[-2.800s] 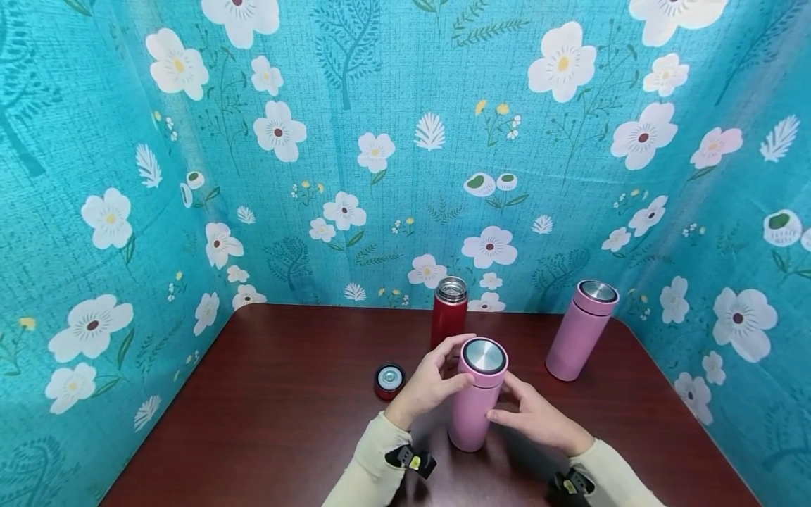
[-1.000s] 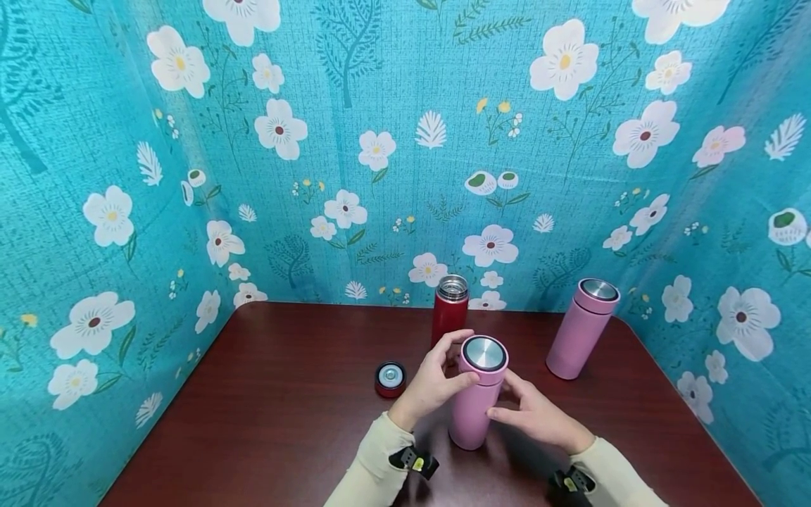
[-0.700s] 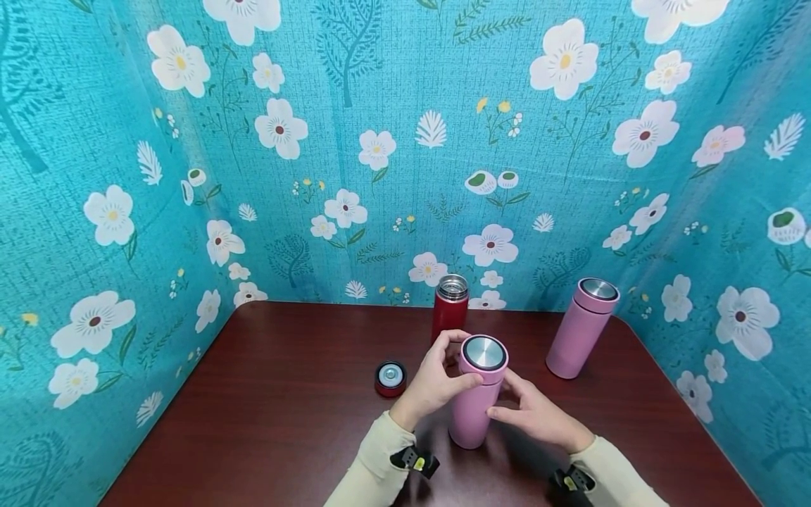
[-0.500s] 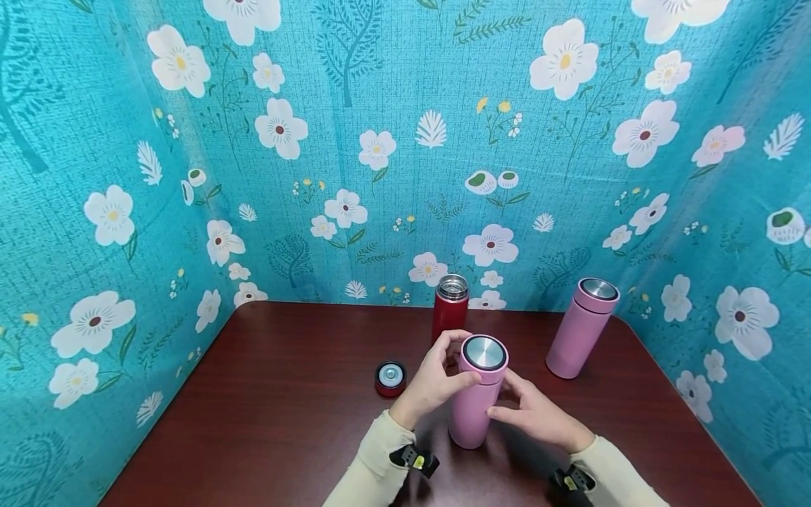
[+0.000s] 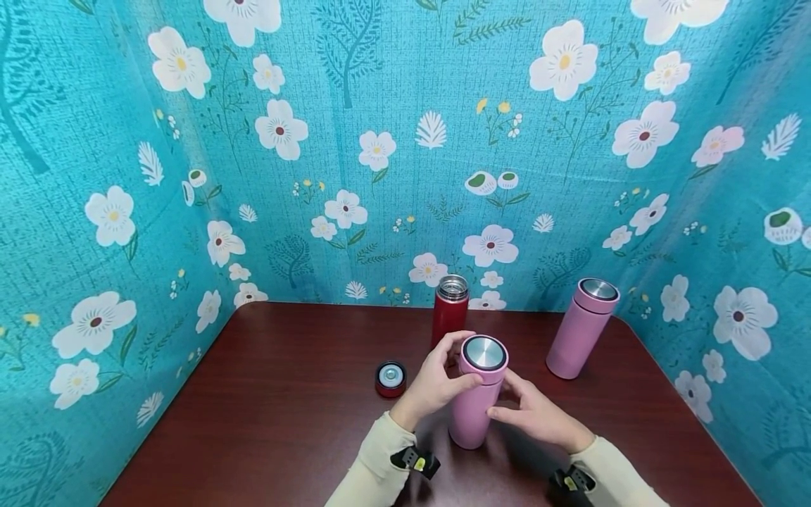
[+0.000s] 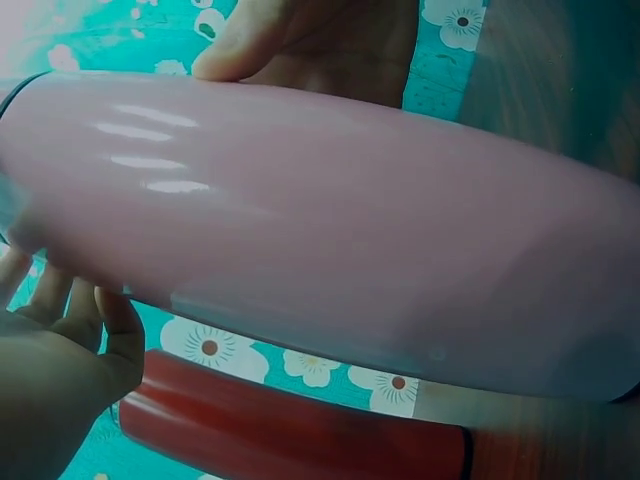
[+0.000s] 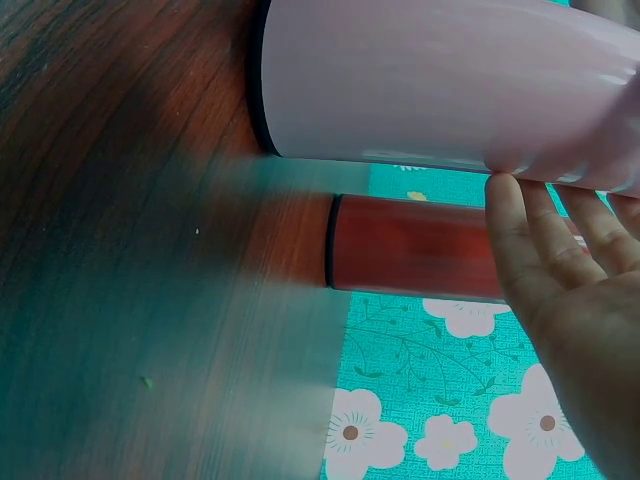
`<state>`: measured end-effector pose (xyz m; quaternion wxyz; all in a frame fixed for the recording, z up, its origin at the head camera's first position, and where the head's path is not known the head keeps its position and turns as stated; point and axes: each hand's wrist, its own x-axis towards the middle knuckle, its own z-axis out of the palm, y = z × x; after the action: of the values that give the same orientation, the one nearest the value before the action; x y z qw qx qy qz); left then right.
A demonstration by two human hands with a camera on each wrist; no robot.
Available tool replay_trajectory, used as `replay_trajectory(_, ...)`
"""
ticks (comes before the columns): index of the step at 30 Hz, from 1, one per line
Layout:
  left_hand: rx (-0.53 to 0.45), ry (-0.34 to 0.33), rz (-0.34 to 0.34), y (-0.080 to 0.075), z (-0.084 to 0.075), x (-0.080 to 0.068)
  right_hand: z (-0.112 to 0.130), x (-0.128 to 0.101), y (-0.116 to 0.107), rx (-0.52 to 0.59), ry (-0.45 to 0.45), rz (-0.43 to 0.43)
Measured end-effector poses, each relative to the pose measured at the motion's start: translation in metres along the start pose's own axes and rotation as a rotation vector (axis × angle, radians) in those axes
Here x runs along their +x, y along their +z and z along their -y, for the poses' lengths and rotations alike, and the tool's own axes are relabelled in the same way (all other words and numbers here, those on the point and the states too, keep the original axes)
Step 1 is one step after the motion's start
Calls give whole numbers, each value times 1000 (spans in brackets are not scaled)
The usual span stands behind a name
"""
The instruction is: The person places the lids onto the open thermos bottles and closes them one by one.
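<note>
Upright on the table, a pink thermos [image 5: 470, 422] stands between both hands, its steel-topped lid [image 5: 484, 353] on. My left hand [image 5: 431, 389] grips the lid from the left, thumb at the front and fingers reaching behind. Lower down, my right hand [image 5: 540, 417] holds the body from the right, its thumb on the near side; in the right wrist view, this hand [image 7: 575, 260] has its fingertips against the pink thermos [image 7: 420, 80]. The left wrist view shows the pink body [image 6: 320, 230] filling the middle, the left hand [image 6: 60, 370] near the lid end.
Behind the hands, an uncapped red thermos [image 5: 449, 317] stands near the far table edge. Its likely lid, red and black [image 5: 390, 379], lies underside up to the left. A second pink thermos [image 5: 581, 331], capped, stands far right. A blue flowered cloth [image 5: 405, 176] surrounds the dark table [image 5: 266, 422].
My left thumb has shifted slightly to the right along the pink lid. The right hand and the thermoses have stayed in place.
</note>
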<state>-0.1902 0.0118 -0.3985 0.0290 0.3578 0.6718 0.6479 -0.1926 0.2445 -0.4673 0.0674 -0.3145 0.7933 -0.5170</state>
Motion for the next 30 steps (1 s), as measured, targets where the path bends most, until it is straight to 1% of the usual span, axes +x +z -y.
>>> replay_trajectory(7,-12,-12,-15,2,-3,0,0,0,0,12,20,1)
replay_trajectory(10,-31,-19,-15,1,0,-1,0,0,0,14,12,10)
replay_trajectory(13,-60,-24,1,-1,4,0,0,0,0,27,21,16)
replay_trajectory(17,-92,-2,32,-3,9,0,2,0,0,36,44,13)
replay_trajectory(19,-96,17,43,-4,9,0,2,-1,0,31,41,10)
replay_trajectory(21,-78,24,46,-3,7,-1,1,-1,0,25,35,9)
replay_trajectory(24,-19,34,10,0,19,0,1,-1,0,15,18,-1)
replay_trajectory(28,36,42,-41,4,38,4,1,0,0,14,11,-6)
replay_trajectory(30,32,33,-41,4,38,4,1,0,0,13,6,-3)
